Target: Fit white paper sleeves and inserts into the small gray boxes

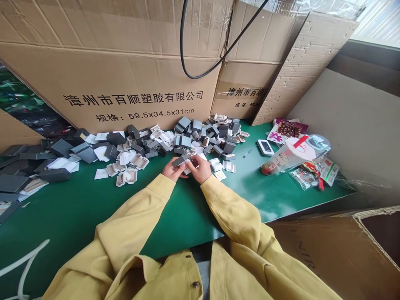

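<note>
Between my hands, over the middle of the green table (175, 216), is a small dark grey box (180, 160). My left hand (171, 170) is closed around its left side. My right hand (200, 168) pinches at its right end, thumb forward, where a pale piece shows; I cannot make out that piece fully. Just beyond my hands lies a heap of similar small grey boxes (184, 141) and white inserts. Pale moulded inserts (127, 177) lie left of my hands, with a white paper slip (101, 173) beside them. More white inserts (229, 166) rest to the right.
Larger dark boxes (56, 174) pile up at the left. To the right lie a white device (265, 147), a tipped plastic cup (289, 154) and snack wrappers (329, 171). Cardboard cartons (140, 75) wall the back, with a black cable (200, 77) hanging. An open carton (328, 250) stands lower right.
</note>
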{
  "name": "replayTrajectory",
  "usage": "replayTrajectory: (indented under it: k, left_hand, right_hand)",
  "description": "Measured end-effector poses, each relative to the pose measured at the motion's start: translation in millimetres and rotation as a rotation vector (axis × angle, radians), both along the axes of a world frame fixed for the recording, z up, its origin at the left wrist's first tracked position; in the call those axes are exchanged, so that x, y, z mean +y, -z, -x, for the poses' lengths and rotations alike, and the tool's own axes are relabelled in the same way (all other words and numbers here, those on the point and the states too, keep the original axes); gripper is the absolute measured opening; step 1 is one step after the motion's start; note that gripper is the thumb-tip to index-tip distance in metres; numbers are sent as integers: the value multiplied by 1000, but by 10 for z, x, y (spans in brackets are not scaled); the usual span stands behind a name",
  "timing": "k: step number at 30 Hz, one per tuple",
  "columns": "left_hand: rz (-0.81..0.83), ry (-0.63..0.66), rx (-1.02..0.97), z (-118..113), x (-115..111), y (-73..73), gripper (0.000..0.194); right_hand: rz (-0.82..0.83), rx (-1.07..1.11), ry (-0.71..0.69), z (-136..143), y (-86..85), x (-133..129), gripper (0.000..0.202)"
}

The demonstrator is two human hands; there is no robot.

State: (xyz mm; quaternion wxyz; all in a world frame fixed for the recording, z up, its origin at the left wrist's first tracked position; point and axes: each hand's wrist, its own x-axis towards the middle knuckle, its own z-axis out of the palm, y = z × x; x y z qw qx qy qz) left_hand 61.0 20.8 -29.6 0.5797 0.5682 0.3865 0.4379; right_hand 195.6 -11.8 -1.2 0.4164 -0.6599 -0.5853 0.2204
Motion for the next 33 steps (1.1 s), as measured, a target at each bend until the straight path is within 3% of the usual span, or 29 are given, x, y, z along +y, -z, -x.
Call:
replayTrajectory:
  k: [5, 10, 15, 20, 27, 33]
  left_hand:
    - [-76, -16, 117, 29, 44, 44, 54]
    - [-16, 12, 60, 29, 58, 17, 56]
    - [45, 156, -76, 46, 37, -38, 68]
    - [66, 282, -113, 84, 73, 3, 79]
    - [162, 265, -149, 114, 128, 43, 65]
    - [80, 254, -120, 105, 106, 38, 66]
  right_hand:
    - [73, -48, -7, 18, 34, 35, 26]
    - [79, -94, -4, 19, 68, 68, 27]
    - [-70, -279, -35, -82, 75, 69, 31]
    - [-163, -455, -49, -151, 94, 84, 31]
    - [-317, -379, -127, -87, 97, 70, 24]
    - [-400, -327, -154, -39, 112, 61, 20]
